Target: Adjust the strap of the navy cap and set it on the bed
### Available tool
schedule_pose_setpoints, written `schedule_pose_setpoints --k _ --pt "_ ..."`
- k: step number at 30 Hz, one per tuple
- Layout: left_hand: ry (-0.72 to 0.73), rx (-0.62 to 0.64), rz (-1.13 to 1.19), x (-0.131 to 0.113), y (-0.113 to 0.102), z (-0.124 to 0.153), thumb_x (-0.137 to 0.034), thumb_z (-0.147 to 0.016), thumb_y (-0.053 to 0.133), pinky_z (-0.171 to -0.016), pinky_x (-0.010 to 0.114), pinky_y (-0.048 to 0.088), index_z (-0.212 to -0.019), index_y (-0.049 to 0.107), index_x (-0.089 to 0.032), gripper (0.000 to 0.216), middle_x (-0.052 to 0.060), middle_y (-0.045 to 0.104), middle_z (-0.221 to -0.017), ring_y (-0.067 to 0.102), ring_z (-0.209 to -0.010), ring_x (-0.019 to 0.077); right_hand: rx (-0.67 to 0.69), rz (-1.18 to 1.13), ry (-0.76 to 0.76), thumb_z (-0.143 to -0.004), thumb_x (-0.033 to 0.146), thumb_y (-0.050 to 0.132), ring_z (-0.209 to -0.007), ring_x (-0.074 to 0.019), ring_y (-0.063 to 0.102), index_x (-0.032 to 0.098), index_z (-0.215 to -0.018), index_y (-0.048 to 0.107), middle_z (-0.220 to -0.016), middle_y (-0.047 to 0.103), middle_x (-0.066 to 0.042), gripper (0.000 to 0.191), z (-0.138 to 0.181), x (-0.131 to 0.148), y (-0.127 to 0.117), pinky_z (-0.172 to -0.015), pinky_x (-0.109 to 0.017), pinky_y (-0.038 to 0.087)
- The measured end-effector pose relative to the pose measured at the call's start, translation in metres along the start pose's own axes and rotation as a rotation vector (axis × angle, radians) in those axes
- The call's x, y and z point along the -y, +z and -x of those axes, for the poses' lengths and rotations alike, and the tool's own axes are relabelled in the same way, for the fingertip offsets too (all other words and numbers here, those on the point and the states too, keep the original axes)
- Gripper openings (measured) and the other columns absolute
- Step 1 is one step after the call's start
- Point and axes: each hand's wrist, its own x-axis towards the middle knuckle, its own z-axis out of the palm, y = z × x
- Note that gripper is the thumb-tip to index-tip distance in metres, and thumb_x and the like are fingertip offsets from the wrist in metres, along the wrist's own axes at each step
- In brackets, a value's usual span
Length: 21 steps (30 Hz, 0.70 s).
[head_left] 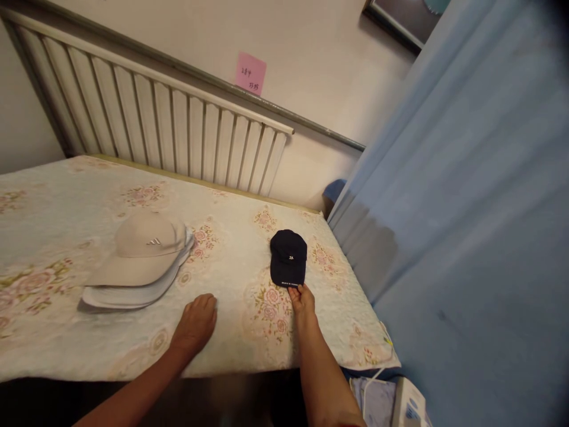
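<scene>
A dark navy baseball cap point(288, 258) with small white lettering on its brim sits on the flowered bed cover. My right hand point(303, 300) pinches the front edge of that brim. To the left lies a stack of caps, a beige cap point(149, 246) with a striped logo on top and a pale cap point(128, 296) showing under it. Between the stack and the navy cap, my left hand point(198, 317) rests on the cover with its fingers curled in. Whether anything is inside those fingers is hidden.
The flowered bed cover point(231, 273) spreads under everything. A white radiator point(178, 121) stands behind, and a pink note point(251, 73) is on the wall. A blue curtain point(444, 207) hangs along the right side. A white box-like device point(408, 403) stands below the bed's right edge.
</scene>
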Motion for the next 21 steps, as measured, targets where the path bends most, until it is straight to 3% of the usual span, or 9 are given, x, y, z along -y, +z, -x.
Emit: schedule_pose_setpoints --k 10,15,21 --pt "-0.014 0.015 0.005 0.0 0.001 0.001 -0.016 -0.088 0.039 -0.089 0.04 0.038 -0.097 0.058 -0.016 0.02 0.012 0.059 -0.104 0.052 -0.103 0.0264 -0.125 0.165 -0.097 -0.068 0.019 0.058 -0.058 -0.0137 0.066 0.017 -0.108 0.047 -0.061 0.058 0.006 0.042 0.009 -0.011 0.0 -0.056 -0.027 0.057" --pt "-0.029 0.021 0.037 0.0 0.001 0.003 -0.015 -0.088 0.038 -0.089 0.041 0.037 -0.095 0.057 -0.015 0.02 0.013 0.058 -0.102 0.05 -0.102 0.0267 -0.139 0.28 -0.2 -0.066 0.019 0.054 -0.058 -0.0131 0.066 0.016 -0.107 0.049 -0.063 0.06 0.005 0.042 0.044 -0.023 -0.002 -0.059 -0.026 0.056" --pt "-0.103 0.03 0.199 -0.001 0.0 0.006 -0.013 -0.086 0.04 -0.093 0.042 0.035 -0.094 0.058 -0.016 0.02 0.012 0.058 -0.102 0.049 -0.104 0.026 -0.052 0.513 -0.349 -0.074 0.024 0.051 -0.051 -0.0108 0.058 0.019 -0.095 0.06 -0.067 0.063 0.004 0.023 0.098 -0.043 0.0 -0.052 -0.023 0.046"
